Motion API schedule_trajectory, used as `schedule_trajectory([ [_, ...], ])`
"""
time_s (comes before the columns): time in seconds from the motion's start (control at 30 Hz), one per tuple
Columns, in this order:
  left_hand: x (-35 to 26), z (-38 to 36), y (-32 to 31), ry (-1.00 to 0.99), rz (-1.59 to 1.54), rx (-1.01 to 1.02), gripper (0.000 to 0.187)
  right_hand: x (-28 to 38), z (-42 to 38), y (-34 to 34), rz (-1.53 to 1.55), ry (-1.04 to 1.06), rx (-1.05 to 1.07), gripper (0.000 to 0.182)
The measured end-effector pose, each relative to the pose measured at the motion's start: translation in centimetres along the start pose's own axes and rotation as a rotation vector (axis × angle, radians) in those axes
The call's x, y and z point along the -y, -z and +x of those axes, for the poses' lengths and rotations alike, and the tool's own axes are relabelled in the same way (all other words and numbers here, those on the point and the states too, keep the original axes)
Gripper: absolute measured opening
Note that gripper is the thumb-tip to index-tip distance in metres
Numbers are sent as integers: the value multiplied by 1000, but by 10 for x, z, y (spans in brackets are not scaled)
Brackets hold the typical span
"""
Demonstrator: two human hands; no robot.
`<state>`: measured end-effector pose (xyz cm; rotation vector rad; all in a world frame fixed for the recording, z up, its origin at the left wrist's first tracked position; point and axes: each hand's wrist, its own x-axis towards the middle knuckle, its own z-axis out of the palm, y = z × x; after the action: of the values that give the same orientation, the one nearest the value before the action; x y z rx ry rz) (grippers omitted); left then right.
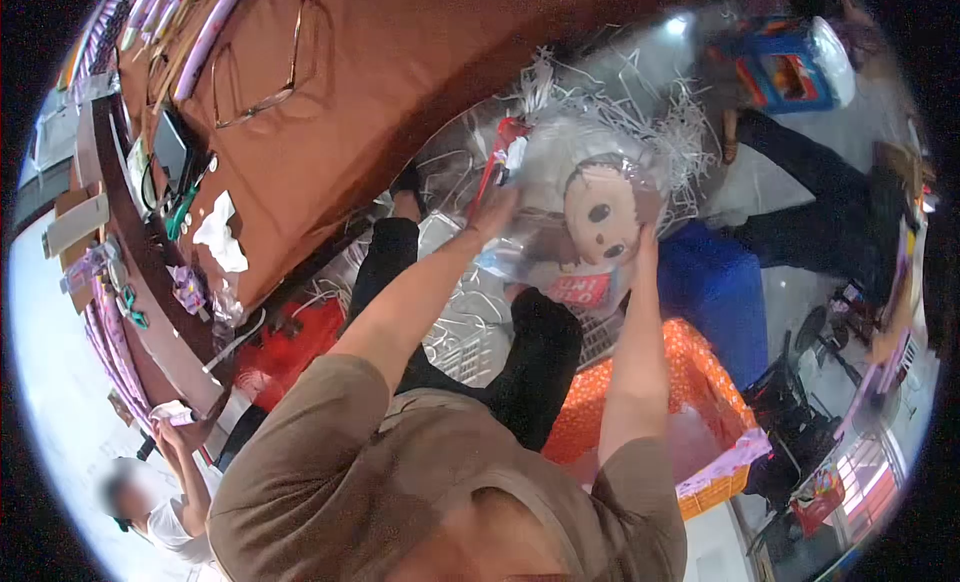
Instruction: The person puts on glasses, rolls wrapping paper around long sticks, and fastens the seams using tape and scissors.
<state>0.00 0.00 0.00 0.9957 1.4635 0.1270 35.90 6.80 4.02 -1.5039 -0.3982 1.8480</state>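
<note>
Where white shredded strips (685,132) spread over the floor, a clear plastic bag (560,142) sits in front of the person, between the two hands, with a plush toy (603,212) inside – round pale face, two dark oval eyes, brown edging. A red label (578,286) with white lettering shows at the bag's lower end. The right hand (647,244) is against the bag's right side, beside the face; cannot tell how far its fingers are closed. The left hand (494,208) is at the bag's left side, fingers closed on a long red item (503,154), too blurred to identify. Under the bag, near the knees, is a pale openwork crate (466,350). Right of it, an orange basket (690,354) with a white-dotted lining stands below the right forearm, a blue bin (712,287) just beyond. Red material (290,350) lies left of the knees. Farther left, a brown-covered table (350,92) bears a bent wire frame (262,107), a torn white piece (220,232) and green-handled scissors (180,214) – another person (170,517) is at lower left, hands raised to a small pale item (172,413).
</note>
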Motion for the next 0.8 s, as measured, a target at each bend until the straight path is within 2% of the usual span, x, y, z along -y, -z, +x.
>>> schedule_trajectory([
  [0.07, 14, -40, -35, -329, 257, -445, 60, -5, -23, -3, -302, 24, -345, 83],
  [0.1, 4, 18, 0, -393, 239, -471, 60, 9, 52, -28, -314, 94, -352, 83],
  [0.13, -10, -20, 16, -211, -179, -490, 61, 10, 55, -42, -506, -18, -254, 80],
  [0.17, -19, -48, 22, -27, -603, -491, 63, 13, 53, -50, -703, -125, -158, 77],
  [0.2, -1, -64, 28, 69, -541, -438, 66, -8, 50, -74, -714, 86, -219, 68],
  [0.27, 32, -80, 34, 145, -491, -390, 70, -15, 54, -126, -754, 100, -195, 69],
  [0.33, 51, -105, 35, 190, -783, -403, 76, -21, 54, -168, -792, 107, -166, 70],
  [0.37, 54, -113, 38, 191, -795, -405, 76, -22, 52, -184, -954, 244, -98, 74],
  [0.4, 53, -119, 43, 240, -764, -406, 71, -21, 53, -193, -1113, 386, -28, 79],
  [0.43, 52, -123, 49, 285, -736, -405, 66, -18, 54, -202, -1128, 393, -26, 79],
  [0.47, 49, -123, 58, 274, -758, -405, 66, -13, 57, -213, -1102, 259, 0, 83],
  [0.5, 53, -121, 64, 222, -565, -295, 61, -13, 63, -220, -1076, 126, 27, 87],
  [0.53, 55, -120, 75, 165, -373, -191, 57, -9, 64, -235, -1400, 187, -110, 87],
  [0.57, 56, -118, 87, 102, -178, -97, 52, 1, 59, -247, -1538, 67, -155, 84],
  [0.6, 35, -133, 88, 162, 22, -268, 55, 22, 30, -274, -1674, -54, -210, 80],
  [0.63, 44, -124, 67, 232, -197, -620, 54, 6, 36, -255, -1796, 105, -100, 74],
  [0.67, 23, -136, 83, 225, -159, -532, 52, -7, 46, -233, -1913, 266, 17, 68],
  [0.7, 5, -152, 100, 217, -116, -441, 51, 6, 14, -270, -1984, 246, -62, 63],
  [0.77, -12, -174, 123, 101, -380, -283, 72, 17, -26, -324, -2067, 254, -144, 58],
  [0.8, -12, -168, 121, 186, -329, -242, 64, 21, -31, -339, -1970, 300, -91, 58],
])
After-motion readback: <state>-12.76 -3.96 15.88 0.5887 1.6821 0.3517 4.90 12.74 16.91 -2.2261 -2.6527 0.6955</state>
